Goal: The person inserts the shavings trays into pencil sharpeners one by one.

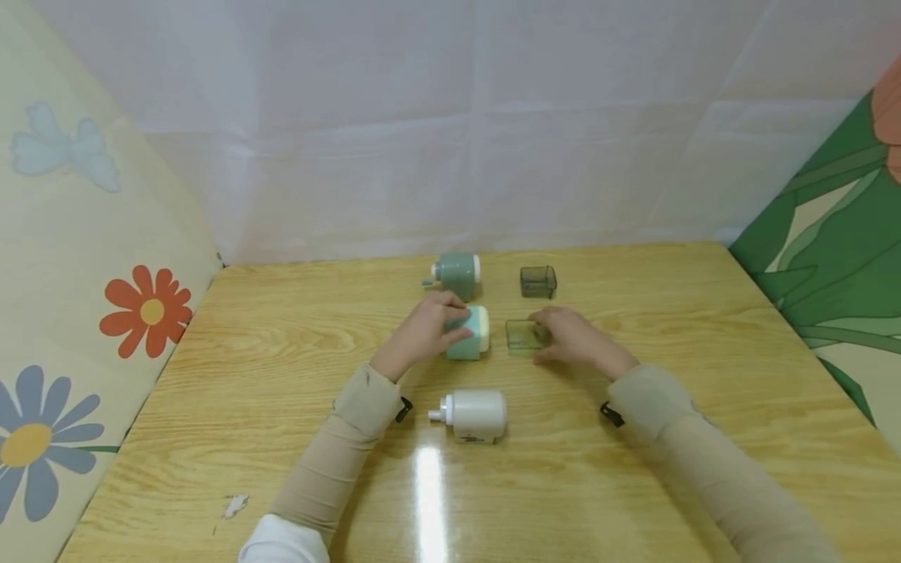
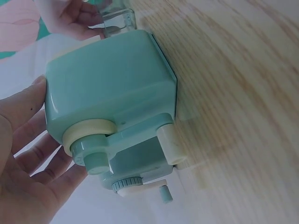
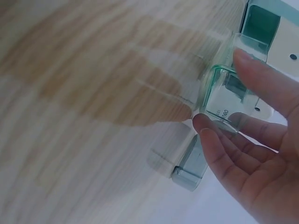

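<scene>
My left hand (image 1: 425, 327) grips a teal hand-crank pencil sharpener (image 1: 464, 344) by its sides in the middle of the table. In the left wrist view, the sharpener's crank arm (image 2: 140, 130) with its cream knob faces the camera. To the right, my right hand (image 1: 573, 338) pinches a clear greenish shavings drawer (image 1: 522, 335) between thumb and fingers. A narrow gap separates the drawer from the sharpener's cream end in the head view. In the right wrist view, the sharpener's open drawer slot (image 3: 262, 23) shows beyond the drawer.
Behind the teal sharpener stands a darker green pencil sharpener (image 1: 457, 274), with a smoky shavings drawer (image 1: 538, 282) to its right. A cream sharpener (image 1: 479, 414) is nearer the front. A white scrap (image 1: 235, 505) lies at front left. White sheeting (image 1: 422, 156) borders the table's back.
</scene>
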A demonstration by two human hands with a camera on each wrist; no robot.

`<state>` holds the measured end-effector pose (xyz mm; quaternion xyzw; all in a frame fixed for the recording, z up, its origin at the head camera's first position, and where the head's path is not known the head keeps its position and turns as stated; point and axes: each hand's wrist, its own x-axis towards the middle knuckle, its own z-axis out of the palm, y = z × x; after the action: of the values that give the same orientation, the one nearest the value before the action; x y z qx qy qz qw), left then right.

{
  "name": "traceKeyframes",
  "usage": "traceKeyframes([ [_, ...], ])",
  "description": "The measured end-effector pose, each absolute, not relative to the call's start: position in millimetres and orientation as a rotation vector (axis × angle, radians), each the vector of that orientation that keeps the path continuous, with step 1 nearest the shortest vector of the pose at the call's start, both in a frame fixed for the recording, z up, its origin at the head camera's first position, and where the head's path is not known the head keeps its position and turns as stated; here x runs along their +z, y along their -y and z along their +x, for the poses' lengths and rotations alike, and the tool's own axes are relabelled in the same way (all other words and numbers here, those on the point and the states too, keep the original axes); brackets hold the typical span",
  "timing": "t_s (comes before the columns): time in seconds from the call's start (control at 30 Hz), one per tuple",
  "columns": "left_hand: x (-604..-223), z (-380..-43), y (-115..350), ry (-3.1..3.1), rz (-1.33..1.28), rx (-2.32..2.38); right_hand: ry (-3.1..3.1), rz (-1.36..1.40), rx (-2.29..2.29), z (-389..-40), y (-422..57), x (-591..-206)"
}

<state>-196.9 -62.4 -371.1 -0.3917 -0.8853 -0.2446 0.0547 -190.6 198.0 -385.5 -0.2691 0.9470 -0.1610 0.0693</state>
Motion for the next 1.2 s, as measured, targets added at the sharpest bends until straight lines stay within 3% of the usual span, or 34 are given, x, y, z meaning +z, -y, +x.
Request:
traceKeyframes([
  [1.2,-371,-197,63,2.687,-1.194,-0.74,-2.812,-0.859,-0.458,-194,-156,-384],
])
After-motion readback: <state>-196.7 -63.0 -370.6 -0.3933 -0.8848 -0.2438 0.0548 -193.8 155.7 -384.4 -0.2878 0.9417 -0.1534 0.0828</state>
